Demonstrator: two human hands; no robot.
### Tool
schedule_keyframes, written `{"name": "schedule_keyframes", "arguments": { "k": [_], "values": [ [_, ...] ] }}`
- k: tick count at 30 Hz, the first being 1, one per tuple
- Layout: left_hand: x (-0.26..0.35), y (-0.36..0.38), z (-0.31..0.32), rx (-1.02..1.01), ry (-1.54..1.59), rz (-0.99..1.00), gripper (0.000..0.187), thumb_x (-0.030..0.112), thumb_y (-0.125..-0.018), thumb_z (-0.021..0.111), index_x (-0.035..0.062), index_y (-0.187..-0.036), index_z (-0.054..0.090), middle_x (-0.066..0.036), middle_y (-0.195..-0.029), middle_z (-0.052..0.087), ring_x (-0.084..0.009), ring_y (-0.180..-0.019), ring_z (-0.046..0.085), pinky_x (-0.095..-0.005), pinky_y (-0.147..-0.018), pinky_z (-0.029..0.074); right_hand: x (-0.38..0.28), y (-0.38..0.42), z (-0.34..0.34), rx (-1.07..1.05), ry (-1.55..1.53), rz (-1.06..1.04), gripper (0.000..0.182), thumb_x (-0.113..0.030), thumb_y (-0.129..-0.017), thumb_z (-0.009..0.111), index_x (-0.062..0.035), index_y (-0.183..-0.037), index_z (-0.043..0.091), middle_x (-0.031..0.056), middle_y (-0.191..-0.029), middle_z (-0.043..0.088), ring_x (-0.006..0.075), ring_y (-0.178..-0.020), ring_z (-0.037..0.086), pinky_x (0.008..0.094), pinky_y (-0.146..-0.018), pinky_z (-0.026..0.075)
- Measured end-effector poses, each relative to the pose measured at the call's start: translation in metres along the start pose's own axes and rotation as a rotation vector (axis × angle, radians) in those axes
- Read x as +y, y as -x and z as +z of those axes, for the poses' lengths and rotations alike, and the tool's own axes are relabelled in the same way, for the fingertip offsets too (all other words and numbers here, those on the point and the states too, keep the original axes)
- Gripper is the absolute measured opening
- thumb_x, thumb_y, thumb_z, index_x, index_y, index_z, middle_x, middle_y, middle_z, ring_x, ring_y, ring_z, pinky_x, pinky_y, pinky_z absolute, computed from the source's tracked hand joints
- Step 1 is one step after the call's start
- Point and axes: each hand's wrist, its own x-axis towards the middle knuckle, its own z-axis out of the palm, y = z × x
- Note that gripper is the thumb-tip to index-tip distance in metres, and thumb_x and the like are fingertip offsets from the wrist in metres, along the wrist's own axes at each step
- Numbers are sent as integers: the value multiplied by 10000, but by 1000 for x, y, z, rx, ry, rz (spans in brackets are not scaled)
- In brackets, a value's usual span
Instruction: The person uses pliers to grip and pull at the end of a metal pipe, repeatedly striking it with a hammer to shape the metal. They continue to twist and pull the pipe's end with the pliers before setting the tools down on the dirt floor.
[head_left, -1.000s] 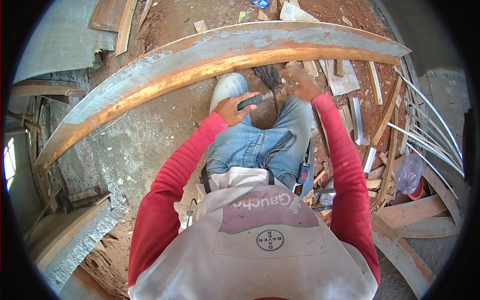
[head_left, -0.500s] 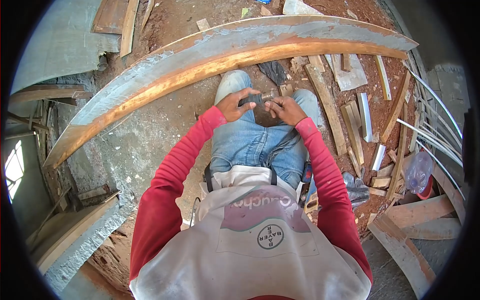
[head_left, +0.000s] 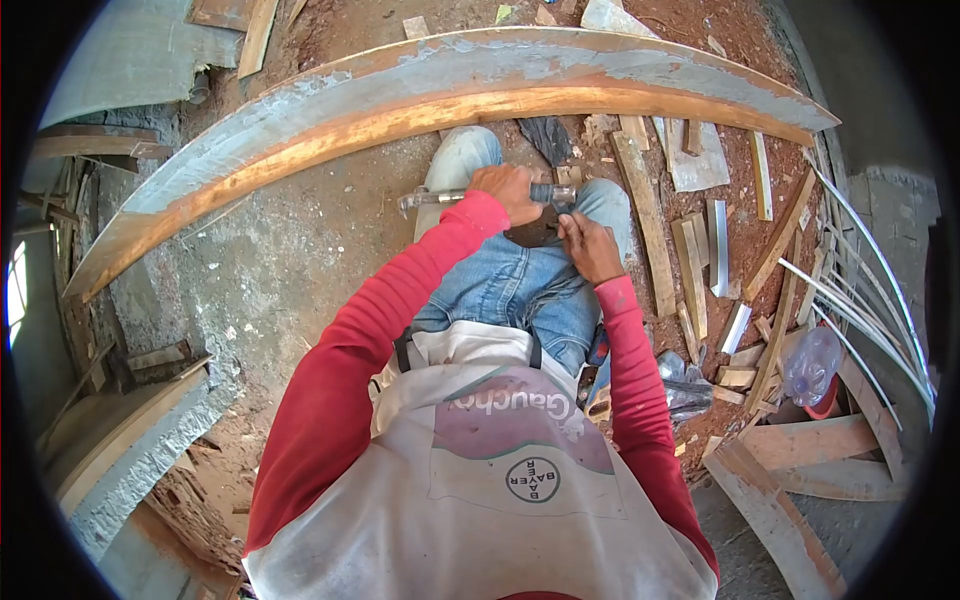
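Observation:
Above my lap, my left hand (head_left: 508,193) is wrapped round a metal-shafted tool (head_left: 448,197) with a dark grip. Its shiny shaft sticks out to the left, and the dark section with a metal end shows on the right. Just below that end, my right hand (head_left: 588,245) is closed, thumb and fingers pinched at a small dark piece too small to name. My knees in blue jeans (head_left: 490,275) lie under both hands. Beyond them a long curved wooden form (head_left: 400,120), grey-smeared on its face, arches across the floor.
Wood strips (head_left: 645,220) and offcuts litter the reddish ground at right. Thin white strips (head_left: 860,270) bend along the right wall, near a clear plastic bottle (head_left: 812,365) and a red container (head_left: 826,402). Curved boards (head_left: 780,515) lie at lower right.
My left hand has moved slightly right, and the tool has swung so its shaft now lies sideways to the left. My right hand has shifted slightly right and nearer my body.

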Motion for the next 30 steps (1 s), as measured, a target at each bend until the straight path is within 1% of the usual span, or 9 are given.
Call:
{"name": "schedule_keyframes", "arguments": {
  "k": [5, 9, 15, 17, 19, 21, 27, 29, 30],
  "values": [
    [-12, -20, -24, -89, 131, -187, 436, 414, -766, 673, 193, -1137, 733, -198, -906, 721, -396, -877, 695, -477, -820, 547, -19, 48, -23, 24, 2, 35, 291, -266, -1012, 522, -99, -787, 600, 106, -609, 593, 353, -562, 567, 442, -669, 416],
    [-20, -33, -4, -26, 2, -195, 399, 387, -751, 675, 110, -1028, 750, -221, -923, 716, -400, -895, 694, -468, -827, 552, -62, 90, -44, 111, 28, -59, 275, -244, -1012, 528, -102, -787, 599, 75, -564, 542, 310, -526, 491, 397, -702, 393],
    [-5, -32, 9, -74, -70, -161, 373, 340, -735, 687, 20, -923, 733, -228, -938, 717, -392, -913, 701, -455, -831, 557, -117, 94, -65, -26, -169, -75, 290, -219, -1017, 526, -76, -775, 600, 67, -564, 516, 286, -548, 435, 367, -760, 384],
    [-2, -27, 12, -111, -78, -153, 359, 326, -738, 690, 17, -915, 732, -219, -942, 720, -386, -916, 703, -457, -831, 557, -124, 74, -68, 18, -175, -144, 300, -212, -1022, 516, -52, -779, 591, 53, -540, 508, 224, -487, 449, 337, -671, 419],
    [0, -22, 13, -131, -162, -107, 308, 295, -745, 701, 23, -885, 733, -199, -932, 726, -369, -901, 710, -455, -807, 565, -132, 47, -79, -54, -464, 60, 335, -235, -1035, 494, -29, -794, 601, 33, -540, 534, 133, -460, 475, 290, -527, 407],
    [1, -16, 18, -156, -175, -91, 276, 275, -754, 689, 39, -888, 740, -183, -926, 730, -351, -882, 716, -445, -798, 568, -133, 6, -87, -10, -492, 39, 372, -257, -1045, 473, -5, -809, 615, 14, -549, 548, 70, -470, 491, 252, -449, 374],
    [-7, -4, 38, -95, -266, 85, 221, 253, -762, 700, 81, -897, 730, -167, -834, 725, -330, -794, 722, -434, -716, 576, -71, -140, -55, -27, -614, 160, 322, -254, -1048, 458, -21, -901, 626, 91, -730, 702, 73, -478, 483, 268, -503, 421],
    [-11, 5, 47, -81, -275, 145, 269, 291, -758, 728, 87, -933, 716, -175, -795, 716, -338, -766, 717, -444, -695, 574, -9, -178, -25, -90, -1097, 627, 253, -214, -1044, 436, -21, -1097, 592, 133, -920, 742, 70, -459, 472, 278, -513, 419],
    [-14, 8, 48, 6, -230, 188, 300, 313, -769, 728, 96, -974, 695, -173, -765, 706, -343, -735, 709, -455, -667, 566, 19, -183, -12, -85, -1100, 624, 253, -214, -1044, 436, -21, -1097, 592, 133, -920, 742, 70, -459, 472, 278, -513, 419]
  ]
}}
